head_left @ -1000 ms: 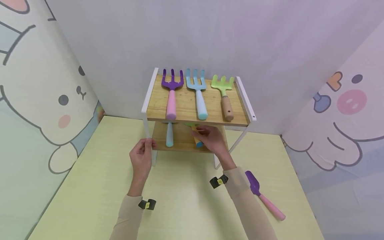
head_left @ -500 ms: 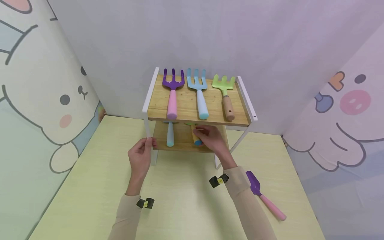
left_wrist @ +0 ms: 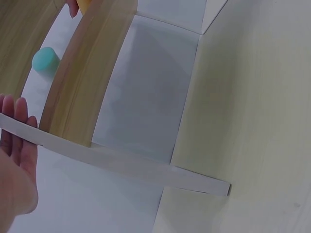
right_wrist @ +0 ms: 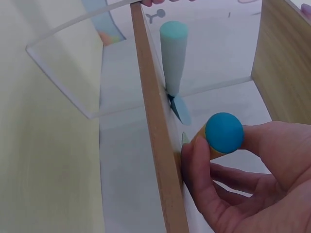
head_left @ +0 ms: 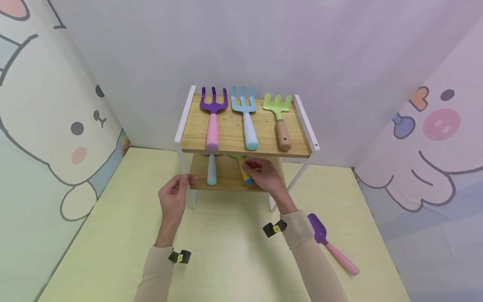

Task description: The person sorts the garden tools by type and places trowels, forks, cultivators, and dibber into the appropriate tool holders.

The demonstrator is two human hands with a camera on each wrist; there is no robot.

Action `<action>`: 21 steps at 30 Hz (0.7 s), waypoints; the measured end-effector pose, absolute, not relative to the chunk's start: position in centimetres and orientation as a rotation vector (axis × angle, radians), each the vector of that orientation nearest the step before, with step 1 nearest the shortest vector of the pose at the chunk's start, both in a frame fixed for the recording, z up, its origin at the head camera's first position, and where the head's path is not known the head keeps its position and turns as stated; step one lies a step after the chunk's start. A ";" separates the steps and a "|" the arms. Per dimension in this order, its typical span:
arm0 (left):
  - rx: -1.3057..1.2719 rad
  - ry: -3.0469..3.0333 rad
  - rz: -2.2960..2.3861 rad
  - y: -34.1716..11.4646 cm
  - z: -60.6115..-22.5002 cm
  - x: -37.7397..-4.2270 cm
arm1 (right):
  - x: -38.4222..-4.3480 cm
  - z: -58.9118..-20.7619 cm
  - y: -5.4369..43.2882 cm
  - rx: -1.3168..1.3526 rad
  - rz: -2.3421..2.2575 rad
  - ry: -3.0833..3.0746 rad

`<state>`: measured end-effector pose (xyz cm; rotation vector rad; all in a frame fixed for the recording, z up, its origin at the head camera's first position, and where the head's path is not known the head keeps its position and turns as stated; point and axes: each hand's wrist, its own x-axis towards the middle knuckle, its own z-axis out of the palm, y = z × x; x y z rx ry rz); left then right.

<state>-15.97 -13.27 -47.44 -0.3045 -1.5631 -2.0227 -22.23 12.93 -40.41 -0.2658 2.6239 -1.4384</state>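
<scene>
My right hand point(head_left: 267, 174) pinches the yellow handle point(head_left: 243, 167) of a small garden tool on the lower wooden shelf point(head_left: 226, 183). Its blue end cap point(right_wrist: 224, 133) points out at the front, and only a bit of its green head shows under the top board. To its left lies a tool with a pale blue handle point(head_left: 212, 170), whose head is mostly hidden. At the left front, my left hand point(head_left: 173, 196) grips the rack's white leg point(left_wrist: 121, 162), fingers behind it.
On the upper shelf point(head_left: 230, 128) lie a purple fork with a pink handle point(head_left: 213, 132), a light blue fork point(head_left: 250, 132) and a green fork with a wooden handle point(head_left: 283, 135). A purple trowel point(head_left: 341, 258) rests on the table to the right. Curtains stand behind.
The head view has shifted slightly. Both hands keep their places, the left on the leg, the right on the yellow handle, which has barely turned.
</scene>
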 end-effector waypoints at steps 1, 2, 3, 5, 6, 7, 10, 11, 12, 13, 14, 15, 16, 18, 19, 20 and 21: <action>-0.301 -1.561 -2.026 -13.2 -47.5 -16.0 | -22.2 -40.4 12.9 -0.261 -1.431 2.631; -0.296 -1.567 -2.022 -13.2 -47.5 -16.0 | -22.1 -40.4 13.0 -0.264 -1.426 2.638; -0.291 -1.574 -2.017 -13.2 -47.6 -16.0 | -22.0 -40.4 12.9 -0.264 -1.416 2.648; -0.282 -1.581 -2.010 -13.1 -47.7 -16.0 | -22.0 -40.5 12.9 -0.270 -1.410 2.656; -0.282 -1.579 -2.012 -13.1 -47.7 -16.0 | -22.0 -40.5 12.9 -0.269 -1.415 2.651; -0.283 -1.581 -2.011 -13.1 -47.7 -16.0 | -22.0 -40.5 12.8 -0.272 -1.428 2.641; -0.287 -1.583 -2.009 -13.1 -47.8 -16.0 | -21.9 -40.6 12.6 -0.269 -1.471 2.605; -0.290 -1.585 -2.007 -13.1 -47.8 -16.0 | -21.8 -40.6 12.6 -0.269 -1.481 2.597; -0.291 -1.585 -2.006 -13.1 -47.8 -16.0 | -21.8 -40.5 12.5 -0.270 -1.498 2.583; -0.287 -1.592 -1.999 -13.1 -47.8 -16.0 | -21.8 -40.6 12.5 -0.277 -1.505 2.580; -0.282 -1.599 -1.992 -13.1 -47.8 -16.0 | -21.7 -40.6 12.5 -0.284 -1.507 2.582; -0.276 -1.605 -1.986 -13.1 -47.8 -16.0 | -21.7 -40.6 12.6 -0.292 -1.509 2.585; -0.270 -1.605 -1.985 -13.1 -47.8 -16.0 | -21.6 -40.7 12.6 -0.297 -1.514 2.586; -0.266 -1.604 -1.987 -13.1 -47.8 -16.0 | -21.5 -40.8 12.8 -0.306 -1.527 2.587; -0.265 -1.606 -1.986 -13.1 -47.8 -16.0 | -21.4 -41.0 12.9 -0.304 -1.539 2.585; -0.268 -1.602 -1.990 -13.0 -47.8 -16.0 | -21.2 -41.0 13.0 -0.298 -1.553 2.582; -0.270 -1.596 -1.993 -13.0 -47.8 -16.0 | -21.0 -41.1 13.2 -0.299 -1.552 2.595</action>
